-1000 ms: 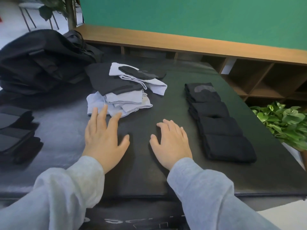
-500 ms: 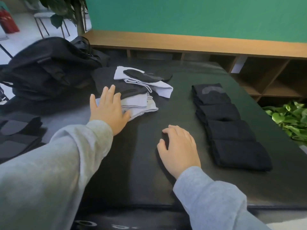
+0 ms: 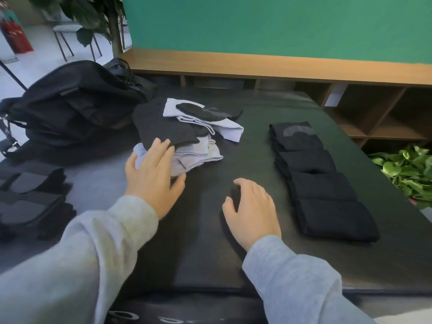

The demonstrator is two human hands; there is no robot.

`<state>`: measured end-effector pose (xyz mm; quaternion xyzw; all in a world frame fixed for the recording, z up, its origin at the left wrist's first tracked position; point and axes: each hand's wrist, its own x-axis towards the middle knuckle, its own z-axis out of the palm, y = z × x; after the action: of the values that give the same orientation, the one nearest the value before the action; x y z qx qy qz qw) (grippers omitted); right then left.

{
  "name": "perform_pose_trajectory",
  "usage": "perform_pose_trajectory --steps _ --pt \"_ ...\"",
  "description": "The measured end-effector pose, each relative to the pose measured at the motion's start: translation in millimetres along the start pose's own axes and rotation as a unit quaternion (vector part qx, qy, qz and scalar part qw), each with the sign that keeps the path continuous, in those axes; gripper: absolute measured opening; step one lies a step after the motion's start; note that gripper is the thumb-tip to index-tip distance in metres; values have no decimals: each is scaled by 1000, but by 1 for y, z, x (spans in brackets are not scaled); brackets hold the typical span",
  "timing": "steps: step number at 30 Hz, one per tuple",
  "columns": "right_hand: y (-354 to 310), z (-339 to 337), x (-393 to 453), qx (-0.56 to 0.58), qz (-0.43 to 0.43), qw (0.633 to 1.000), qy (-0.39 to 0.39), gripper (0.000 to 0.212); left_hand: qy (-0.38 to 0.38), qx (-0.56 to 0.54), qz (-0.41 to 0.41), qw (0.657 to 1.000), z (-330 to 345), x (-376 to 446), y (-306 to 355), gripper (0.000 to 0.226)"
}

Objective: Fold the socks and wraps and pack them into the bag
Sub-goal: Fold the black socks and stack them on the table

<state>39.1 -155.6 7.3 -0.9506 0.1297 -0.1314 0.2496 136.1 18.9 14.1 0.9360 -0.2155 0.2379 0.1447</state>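
A loose pile of light grey and black socks lies at the middle of the dark table. My left hand lies flat on the pile's near left corner, fingers spread over the light fabric. My right hand rests on the bare table to the right, fingers loosely curved, holding nothing. A row of folded black wraps runs along the right side. Several folded dark pieces sit at the left edge. The black bag slumps at the back left.
A wooden shelf unit stands behind the table below a green wall. A leafy green plant sits off the table's right edge. A chair and a potted tree stand at the far left back.
My left hand has moved forward from the bare table onto the near corner of the sock pile. My right hand has stayed almost where it was.
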Motion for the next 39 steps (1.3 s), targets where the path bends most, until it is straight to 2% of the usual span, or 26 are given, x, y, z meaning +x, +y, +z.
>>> perform_pose_trajectory --steps 4,9,18,21,25,27,32,36,39 --pt "-4 -2 -5 16 -70 997 -3 67 10 -44 46 998 5 -44 5 53" --pt "-6 -4 -11 0 -140 990 11 74 11 -111 87 990 -6 -59 17 56" --pt "-8 -5 -16 -24 -175 984 -12 68 -7 -180 108 978 -16 -74 20 58" --pt "-7 -1 -17 -30 -195 980 15 50 -9 -175 83 981 -18 -79 20 59" --pt "-9 -1 -21 -57 -201 978 -23 30 -6 -181 53 982 -26 -83 23 67" --pt "-7 0 -23 -59 -206 976 -35 31 -25 -183 46 982 -30 -85 25 71" --pt "-4 0 -31 -62 -185 979 -51 35 -110 -179 6 978 -41 -89 29 55" --pt "-4 -1 -43 -51 -175 982 -49 58 -132 -179 1 975 -43 -89 30 60" --pt "-4 -4 -49 -53 -179 981 -52 50 -147 -181 12 972 -43 -91 27 56"
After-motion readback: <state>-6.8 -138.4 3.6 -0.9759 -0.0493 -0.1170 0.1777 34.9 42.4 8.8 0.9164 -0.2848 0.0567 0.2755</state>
